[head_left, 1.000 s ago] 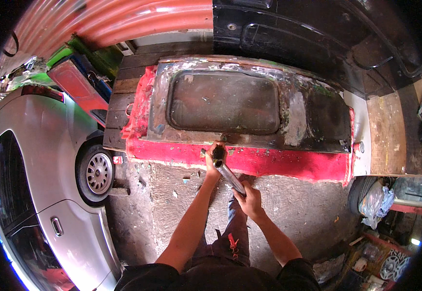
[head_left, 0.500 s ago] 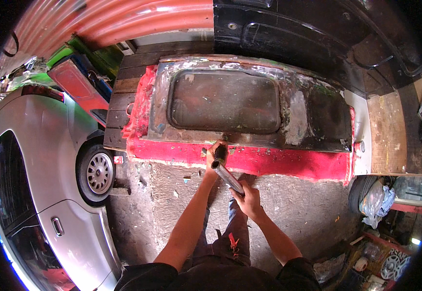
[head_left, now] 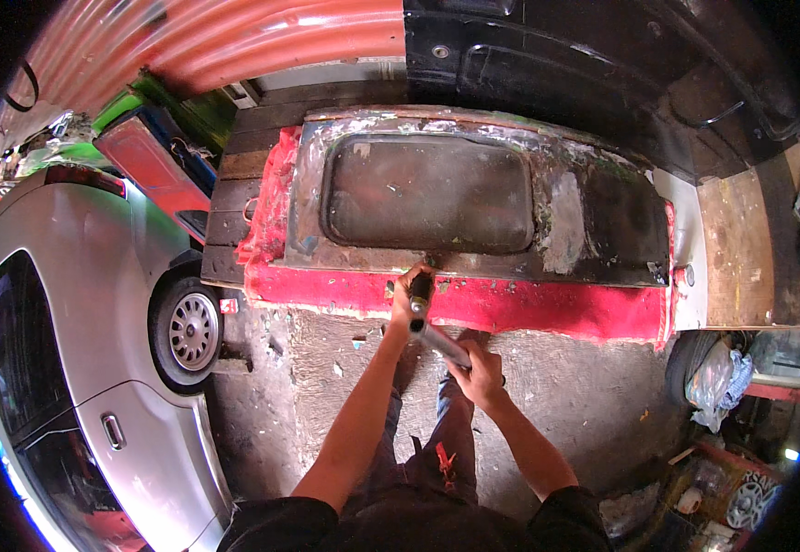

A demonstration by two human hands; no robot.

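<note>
My left hand (head_left: 406, 293) is closed around a dark-handled tool (head_left: 421, 287) at the near edge of the worn metal vehicle panel (head_left: 561, 216). The tool's rounded, shiny end points back toward me; its other end is hidden at the panel's edge. My right hand (head_left: 482, 373) is wrapped around a silver metal pipe (head_left: 442, 344). The pipe's hollow end lies just below the tool's end in the picture, and I cannot tell whether they touch. Scraped paint and bare patches cover the panel, which has a framed window (head_left: 427, 193).
Under the panel lies a red cloth (head_left: 547, 308) on a wooden bench (head_left: 227, 207). A silver car (head_left: 82, 276) stands at left, beside a loose red panel (head_left: 153, 166). At right are a tyre (head_left: 685, 363), plastic bags (head_left: 717, 377) and a wheel cover (head_left: 749, 504). Small debris dots the floor (head_left: 565, 414).
The pipe's end has shifted slightly down and right, uncovering the tool's shiny end. My left hand keeps its grip at the panel's edge. The whole view has shifted slightly.
</note>
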